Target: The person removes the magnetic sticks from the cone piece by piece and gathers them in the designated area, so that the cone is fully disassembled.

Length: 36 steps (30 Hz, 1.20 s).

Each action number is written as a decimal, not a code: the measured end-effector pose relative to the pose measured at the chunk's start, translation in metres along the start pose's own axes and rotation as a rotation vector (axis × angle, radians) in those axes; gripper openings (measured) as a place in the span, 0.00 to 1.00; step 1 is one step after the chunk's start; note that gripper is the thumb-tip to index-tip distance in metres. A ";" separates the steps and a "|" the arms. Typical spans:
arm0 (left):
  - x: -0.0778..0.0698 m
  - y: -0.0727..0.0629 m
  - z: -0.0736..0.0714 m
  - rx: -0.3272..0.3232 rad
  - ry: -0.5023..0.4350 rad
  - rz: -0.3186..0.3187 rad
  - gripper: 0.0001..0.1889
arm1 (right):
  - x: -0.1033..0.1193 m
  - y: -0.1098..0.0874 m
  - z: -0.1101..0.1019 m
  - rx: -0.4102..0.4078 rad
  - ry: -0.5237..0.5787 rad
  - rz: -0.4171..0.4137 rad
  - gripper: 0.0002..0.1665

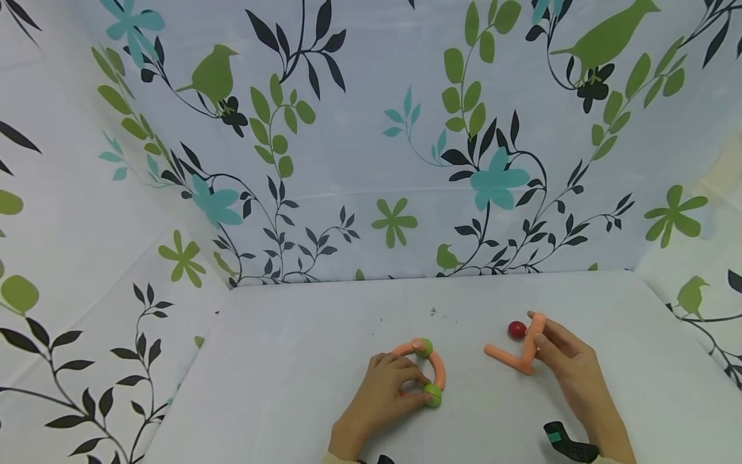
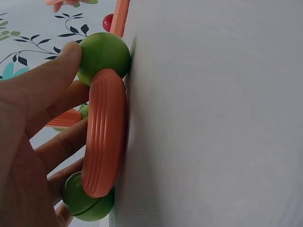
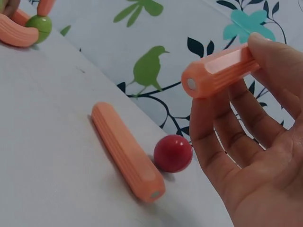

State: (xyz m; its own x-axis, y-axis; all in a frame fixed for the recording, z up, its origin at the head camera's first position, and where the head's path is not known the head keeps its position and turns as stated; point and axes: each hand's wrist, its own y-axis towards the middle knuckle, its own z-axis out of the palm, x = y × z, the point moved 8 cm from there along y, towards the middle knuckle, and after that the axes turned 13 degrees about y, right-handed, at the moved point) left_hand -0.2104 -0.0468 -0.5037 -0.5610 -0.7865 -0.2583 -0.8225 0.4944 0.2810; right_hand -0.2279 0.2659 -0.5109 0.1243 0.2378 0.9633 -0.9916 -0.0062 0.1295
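Pinching a straight, ridged orange rod (image 3: 220, 72) between thumb and fingers, the right hand (image 1: 570, 361) holds it above the flat white tabletop (image 1: 290, 361), where a second straight orange rod (image 3: 127, 151) lies just beside a glossy red ball (image 3: 173, 153). The left hand (image 1: 385, 390), fingers bent and partly spread, grips a shiny green ball (image 1: 433, 395) joined to a curved orange piece (image 1: 438, 370) on the tabletop. A white sheet (image 1: 353, 142) with green birds (image 1: 213, 77) and turquoise flowers (image 1: 498, 180) rises behind.
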 end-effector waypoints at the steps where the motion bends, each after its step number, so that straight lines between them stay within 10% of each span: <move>1: 0.001 0.000 0.001 0.005 0.000 0.002 0.11 | 0.000 0.000 -0.003 -0.013 0.009 -0.004 0.29; 11: 0.005 0.001 0.004 0.049 -0.019 0.026 0.10 | -0.003 -0.001 -0.043 -0.274 0.127 0.065 0.32; 23: 0.005 0.000 0.004 0.084 -0.037 0.051 0.10 | -0.014 -0.005 -0.062 -0.329 0.087 0.176 0.21; 31: 0.005 0.000 0.005 0.082 -0.035 0.061 0.09 | -0.010 -0.008 -0.072 -0.502 -0.542 0.272 0.34; 36: 0.003 0.001 0.002 0.051 -0.038 0.074 0.12 | -0.006 -0.007 -0.069 -0.506 -0.675 0.217 0.31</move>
State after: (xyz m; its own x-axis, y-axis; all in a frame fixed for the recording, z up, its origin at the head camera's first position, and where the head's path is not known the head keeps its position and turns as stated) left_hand -0.2128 -0.0480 -0.5056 -0.6226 -0.7329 -0.2742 -0.7820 0.5694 0.2535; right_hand -0.2244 0.3318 -0.5340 -0.2329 -0.3463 0.9087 -0.8733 0.4857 -0.0387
